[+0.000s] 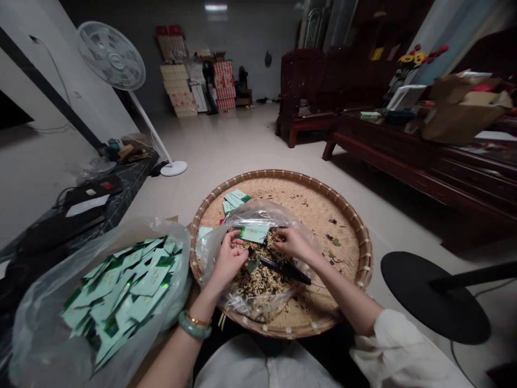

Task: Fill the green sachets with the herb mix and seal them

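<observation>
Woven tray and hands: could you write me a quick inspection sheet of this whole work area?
Surface: round woven bamboo tray, strewn with dark fragments.
Job's things: clear plastic bag holding a grainy mix; pale green card; black tool, kind unclear.
Clutter: bag of mint-green packets beside the tray; loose packets on it.
Grippers: nothing seen; left hand and right hand are bare, at the bag, grip unclear.
Cables: thin black cable on the floor, right.
Surroundings: standing fan, dark wooden furniture, stacked cartons.
</observation>
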Available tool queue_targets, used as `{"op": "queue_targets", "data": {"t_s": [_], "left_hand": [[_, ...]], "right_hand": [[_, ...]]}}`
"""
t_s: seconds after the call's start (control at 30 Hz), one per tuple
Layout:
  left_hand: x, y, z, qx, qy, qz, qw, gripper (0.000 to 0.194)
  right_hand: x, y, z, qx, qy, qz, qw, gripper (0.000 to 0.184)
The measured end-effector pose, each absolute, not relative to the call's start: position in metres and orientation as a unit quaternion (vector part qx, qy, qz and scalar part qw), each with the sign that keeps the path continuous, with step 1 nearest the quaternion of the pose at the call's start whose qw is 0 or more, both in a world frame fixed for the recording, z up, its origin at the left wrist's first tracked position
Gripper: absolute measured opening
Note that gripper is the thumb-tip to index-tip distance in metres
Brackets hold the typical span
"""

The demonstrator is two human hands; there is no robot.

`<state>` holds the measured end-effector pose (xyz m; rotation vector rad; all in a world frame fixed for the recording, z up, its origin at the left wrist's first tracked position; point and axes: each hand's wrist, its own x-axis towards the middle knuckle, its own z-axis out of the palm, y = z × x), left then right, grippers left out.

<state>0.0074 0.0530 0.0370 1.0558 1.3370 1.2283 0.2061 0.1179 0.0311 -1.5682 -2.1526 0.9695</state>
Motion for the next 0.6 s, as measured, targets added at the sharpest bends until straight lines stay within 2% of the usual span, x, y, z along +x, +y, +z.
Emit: {"op": "queue_targets", "data": {"t_s": [0.13, 0.23, 0.4, 0.5, 0.6], "left_hand": [[0.012, 0.053, 0.037, 0.437, 0.549, 0.503, 0.505, 0.053], [0.014, 0.053, 0.036, 0.439, 0.542, 0.499, 0.513, 0.053], [0.010, 0.051, 0.037, 0.434, 0.540, 0.508, 0.511, 0.052], [0.006, 0.050, 0.038, 0.432, 0.541, 0.508, 0.513, 0.052], [0.004, 0.049, 0.040, 0.434, 0.540, 0.508, 0.512, 0.052]], "right_hand": [[0.198, 0.099, 0.056, -0.482, -0.667, 0.521, 0.227, 0.022], [0.185, 0.087, 0.069, -0.435, -0.656, 0.560, 0.259, 0.026], [0.170, 0.074, 0.075, -0.405, -0.740, 0.466, 0.269, 0.032], [0.172, 0.069, 0.078, -0.403, -0.785, 0.383, 0.275, 0.030], [0.176, 0.062, 0.082, -0.380, -0.846, 0.299, 0.223, 0.024]]}}
